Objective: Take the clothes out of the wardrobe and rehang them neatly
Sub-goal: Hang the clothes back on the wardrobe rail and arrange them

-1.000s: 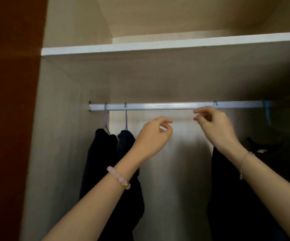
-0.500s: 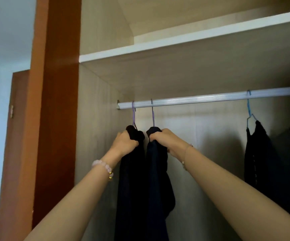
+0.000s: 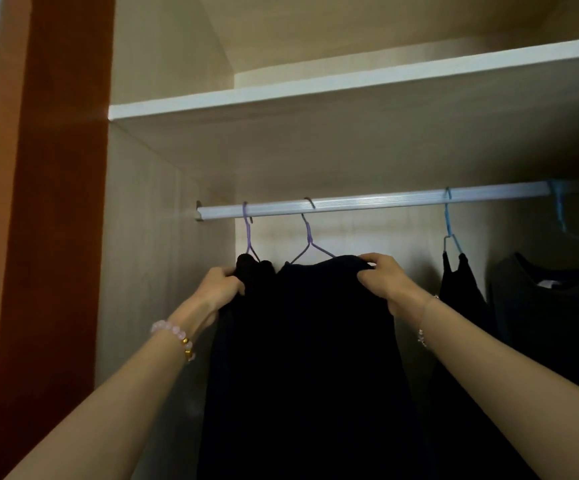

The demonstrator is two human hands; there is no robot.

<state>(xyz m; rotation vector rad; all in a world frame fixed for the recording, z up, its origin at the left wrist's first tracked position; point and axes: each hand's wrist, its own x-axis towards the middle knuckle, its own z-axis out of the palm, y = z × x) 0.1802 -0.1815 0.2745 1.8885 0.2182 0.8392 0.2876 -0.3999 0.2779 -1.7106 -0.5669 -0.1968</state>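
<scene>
A silver rail point(image 3: 367, 201) runs across the wardrobe under a shelf. Two purple hangers hang at its left end. The first purple hanger point(image 3: 247, 230) carries a black garment point(image 3: 255, 266), and my left hand point(image 3: 220, 289) is shut on that garment's top. The second purple hanger point(image 3: 310, 239) carries a wide dark navy garment point(image 3: 312, 341), turned broadside to me. My right hand point(image 3: 383, 280) grips its right shoulder. Further right, a blue hanger point(image 3: 449, 230) holds a black strappy garment point(image 3: 461, 285), and another blue hanger point(image 3: 560, 216) holds a dark top point(image 3: 555, 306).
A white-edged shelf point(image 3: 316, 93) sits above the rail. The wardrobe's pale side wall point(image 3: 149, 254) is close on the left, with a red-brown frame post point(image 3: 49, 202) beside it. Bare rail lies between the second purple hanger and the first blue one.
Both hands went from near the rail to the two left garments and closed on them. My right hand then drew the navy garment rightward, turning it broadside and sliding its hanger away from the first.
</scene>
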